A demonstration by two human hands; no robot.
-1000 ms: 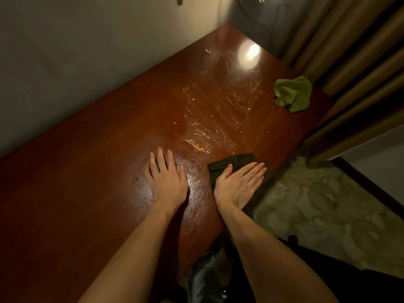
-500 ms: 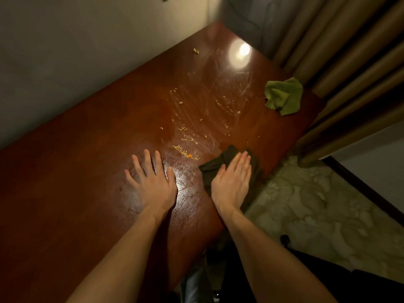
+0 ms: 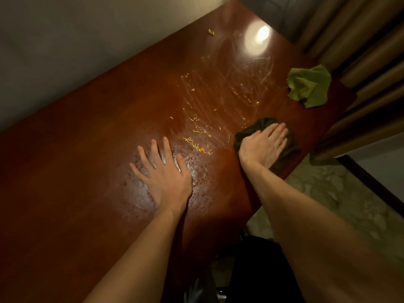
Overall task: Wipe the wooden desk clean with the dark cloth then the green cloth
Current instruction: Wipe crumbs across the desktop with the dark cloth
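The reddish wooden desk [image 3: 91,149] runs diagonally across the view. My right hand [image 3: 263,145] lies flat with straight fingers on the dark cloth [image 3: 258,126], pressing it to the desk near the right edge. My left hand [image 3: 162,171] rests flat on the bare, wet-looking wood, fingers spread. Yellow crumbs [image 3: 196,143] and smeared streaks lie between and beyond my hands. The green cloth [image 3: 310,87] sits crumpled near the desk's far right corner, apart from both hands.
A grey wall [image 3: 65,51] borders the desk on the left. Brown curtains [image 3: 360,62] hang at the right, close to the green cloth. Pale patterned floor [image 3: 328,204] shows beyond the desk's right edge. A lamp glare [image 3: 259,38] reflects at the far end.
My right hand has slid the dark cloth farther along the desk's right edge, toward the green cloth. My left hand stays flat on the wood.
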